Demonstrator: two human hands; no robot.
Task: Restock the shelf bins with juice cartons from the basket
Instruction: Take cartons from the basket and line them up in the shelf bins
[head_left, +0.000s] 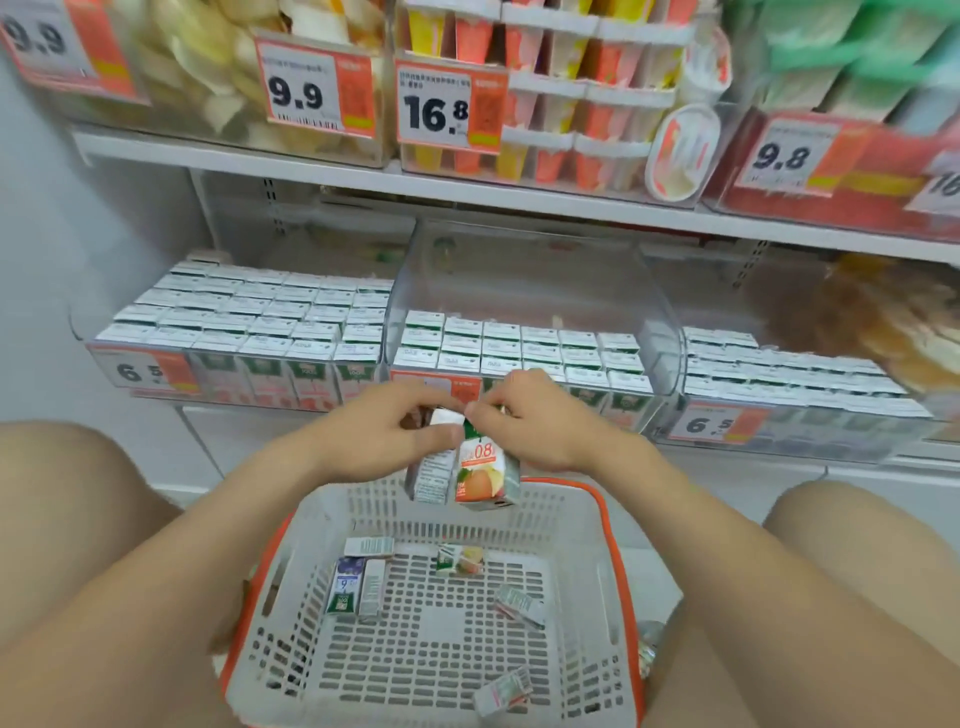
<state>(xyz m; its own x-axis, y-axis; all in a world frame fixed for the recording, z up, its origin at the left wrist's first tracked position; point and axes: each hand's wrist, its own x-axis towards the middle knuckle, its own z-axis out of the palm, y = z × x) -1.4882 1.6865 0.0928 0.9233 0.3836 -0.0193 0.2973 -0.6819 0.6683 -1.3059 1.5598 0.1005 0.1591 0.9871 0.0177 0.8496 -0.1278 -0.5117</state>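
Both hands hold juice cartons above the far rim of a white basket (582, 613) with orange trim. My left hand (379, 436) grips the top of a grey-sided carton (428, 475). My right hand (535, 423) pinches the top of an orange-fruit carton (485, 475) beside it. The two cartons touch. Several loose cartons (358, 584) lie on the basket floor. Straight ahead, the clear middle shelf bin (660, 322) holds rows of upright cartons (519, 348) at its front, with room behind them.
A full carton bin (249, 317) stands to the left and another (779, 374) to the right, each with a 6.5 price tag. The upper shelf (467, 192) overhangs the bins and carries snack bins. My knees flank the basket.
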